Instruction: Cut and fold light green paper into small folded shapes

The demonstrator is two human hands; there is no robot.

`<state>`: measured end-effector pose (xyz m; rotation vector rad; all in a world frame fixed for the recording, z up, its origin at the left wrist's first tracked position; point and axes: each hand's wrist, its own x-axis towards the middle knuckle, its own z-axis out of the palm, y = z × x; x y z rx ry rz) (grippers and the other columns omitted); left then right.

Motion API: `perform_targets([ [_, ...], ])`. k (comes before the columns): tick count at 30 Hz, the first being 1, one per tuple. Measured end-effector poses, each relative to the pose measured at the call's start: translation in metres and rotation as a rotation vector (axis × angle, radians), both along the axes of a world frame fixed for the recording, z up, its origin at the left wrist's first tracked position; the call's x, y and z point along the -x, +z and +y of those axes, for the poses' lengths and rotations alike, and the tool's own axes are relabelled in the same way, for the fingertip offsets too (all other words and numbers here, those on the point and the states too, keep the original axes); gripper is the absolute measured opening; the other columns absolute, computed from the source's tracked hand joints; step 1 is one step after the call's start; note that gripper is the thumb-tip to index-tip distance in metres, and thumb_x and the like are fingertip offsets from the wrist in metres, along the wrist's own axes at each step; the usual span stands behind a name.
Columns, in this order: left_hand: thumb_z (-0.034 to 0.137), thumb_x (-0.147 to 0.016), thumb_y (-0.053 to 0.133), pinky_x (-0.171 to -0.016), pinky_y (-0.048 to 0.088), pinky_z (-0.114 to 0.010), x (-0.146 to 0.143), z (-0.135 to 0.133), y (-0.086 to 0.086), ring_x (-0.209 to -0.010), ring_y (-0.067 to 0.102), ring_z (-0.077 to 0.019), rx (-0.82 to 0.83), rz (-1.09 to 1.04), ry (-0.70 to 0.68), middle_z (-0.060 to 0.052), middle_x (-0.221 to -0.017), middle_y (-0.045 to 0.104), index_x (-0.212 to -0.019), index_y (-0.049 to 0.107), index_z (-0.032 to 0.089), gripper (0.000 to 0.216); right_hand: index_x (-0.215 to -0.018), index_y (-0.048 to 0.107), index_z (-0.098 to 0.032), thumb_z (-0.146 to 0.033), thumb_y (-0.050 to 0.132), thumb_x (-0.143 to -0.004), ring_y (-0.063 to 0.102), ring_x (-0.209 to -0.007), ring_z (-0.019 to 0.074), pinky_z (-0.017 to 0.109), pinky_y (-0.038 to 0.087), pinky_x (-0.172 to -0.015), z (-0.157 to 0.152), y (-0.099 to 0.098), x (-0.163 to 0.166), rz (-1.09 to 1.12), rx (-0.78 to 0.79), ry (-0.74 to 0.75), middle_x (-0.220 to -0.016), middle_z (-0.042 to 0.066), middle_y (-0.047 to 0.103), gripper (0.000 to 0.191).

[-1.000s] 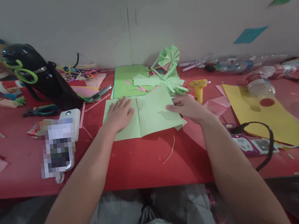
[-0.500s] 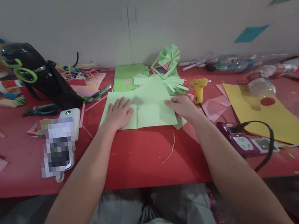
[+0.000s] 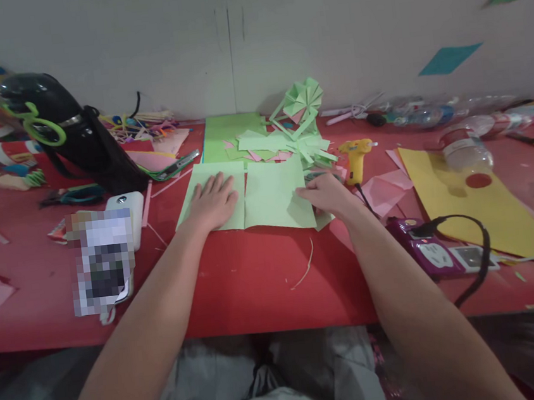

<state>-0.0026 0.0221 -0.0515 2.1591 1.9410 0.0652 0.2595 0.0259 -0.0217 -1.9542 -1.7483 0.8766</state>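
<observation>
My left hand [image 3: 214, 200] lies flat, fingers spread, on the left half of a pale green paper sheet [image 3: 273, 193]. A crease runs down the sheet's middle, and its right half is slightly raised. Thumb and fingers of my right hand [image 3: 327, 192] are closed on the sheet's right edge. A greyish object just behind that hand is too hidden to name. Beyond the sheet lie green and pink paper scraps [image 3: 265, 141] on a brighter green sheet [image 3: 231, 127]. A folded green paper flower shape [image 3: 303, 99] stands behind, against the wall.
A yellow glue gun [image 3: 354, 158] stands right of my right hand, near a purple power strip [image 3: 427, 250] and yellow paper [image 3: 477, 203]. On the left are a phone [image 3: 106, 261], a black bottle holder [image 3: 73, 131] and a utility knife [image 3: 180, 163]. Plastic bottles [image 3: 466, 150] lie right.
The upper part of the sheet's right half, raised toward the back before, has come down toward me, uncovering the scraps behind. My left hand has stayed in place; my right has barely moved.
</observation>
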Motion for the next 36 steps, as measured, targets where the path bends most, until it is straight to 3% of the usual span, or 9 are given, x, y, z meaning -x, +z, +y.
perform_targets([
  [6,0.046,-0.101,0.018,-0.125,0.010,-0.055,0.002,0.004,-0.002,-0.156,0.012,-0.0281,-0.073,-0.021,0.041,-0.008,-0.169,0.013,-0.159,0.025,0.019,0.064,-0.054,0.053,-0.019,-0.051,0.070,-0.080,0.053,-0.044,0.0129,0.025,0.041,-0.045,0.001,-0.002,-0.007,0.320,0.038,0.017,-0.048,0.002,0.056,0.044],
  [11,0.039,-0.100,0.024,-0.125,0.015,-0.051,0.002,0.004,0.003,-0.154,0.020,-0.0292,-0.222,-0.054,0.071,-0.013,-0.166,0.023,-0.154,0.037,0.013,0.061,-0.049,0.043,-0.020,-0.034,0.067,-0.082,0.041,-0.040,0.0080,0.022,0.030,-0.043,0.001,-0.004,0.001,0.257,-0.033,0.026,-0.041,-0.005,0.041,0.043],
  [14,0.043,-0.100,0.023,-0.125,0.013,-0.054,0.000,0.000,0.004,-0.155,0.017,-0.0297,-0.136,-0.019,0.034,-0.011,-0.167,0.019,-0.157,0.031,0.014,0.064,-0.046,0.037,-0.021,-0.031,0.064,-0.083,0.036,-0.039,0.0076,0.023,0.024,-0.042,0.000,-0.004,0.005,0.172,-0.134,-0.020,-0.038,-0.006,0.035,0.047],
  [19,0.049,-0.100,0.016,-0.126,0.007,-0.054,-0.001,-0.002,-0.001,-0.157,0.007,-0.0269,-0.025,0.017,0.034,-0.006,-0.169,0.008,-0.161,0.019,0.018,0.068,-0.048,0.048,-0.019,-0.032,0.067,-0.082,0.044,-0.040,0.0093,0.024,0.033,-0.044,-0.005,0.005,0.004,0.131,0.014,0.016,-0.041,-0.003,0.047,0.040],
  [23,0.049,-0.100,0.016,-0.126,0.007,-0.053,-0.001,-0.001,-0.003,-0.157,0.007,-0.0263,-0.029,0.027,0.033,-0.006,-0.169,0.008,-0.161,0.018,0.019,0.068,-0.047,0.047,-0.019,-0.031,0.070,-0.082,0.043,-0.038,0.0086,0.023,0.034,-0.042,-0.006,0.008,0.002,0.054,0.043,0.046,-0.038,-0.003,0.045,0.043],
  [28,0.051,-0.100,0.014,-0.126,0.008,-0.053,-0.001,-0.001,-0.002,-0.157,0.008,-0.0264,-0.039,0.027,0.044,-0.006,-0.169,0.008,-0.161,0.018,0.018,0.069,-0.048,0.046,-0.021,-0.033,0.074,-0.078,0.048,-0.041,0.0105,0.024,0.041,-0.041,-0.003,0.002,-0.009,0.196,0.080,0.018,-0.040,-0.003,0.045,0.043],
  [31,0.052,-0.100,0.014,-0.126,0.007,-0.052,0.000,-0.001,-0.002,-0.157,0.007,-0.0261,-0.042,0.010,0.049,-0.006,-0.169,0.007,-0.161,0.018,0.018,0.070,-0.049,0.048,-0.021,-0.042,0.079,-0.073,0.041,-0.041,0.0094,0.024,0.036,-0.038,0.000,0.000,-0.018,0.229,0.035,0.037,-0.041,-0.004,0.043,0.044],
  [36,0.048,-0.099,0.025,-0.125,0.008,-0.055,0.002,-0.003,-0.002,-0.156,0.013,-0.0281,-0.104,-0.033,0.064,-0.008,-0.168,0.015,-0.157,0.030,0.020,0.065,-0.060,0.062,-0.019,-0.037,0.083,-0.069,0.056,-0.055,0.0135,0.026,0.047,-0.048,-0.002,0.011,-0.030,0.436,0.069,0.088,-0.059,0.003,0.061,0.030],
])
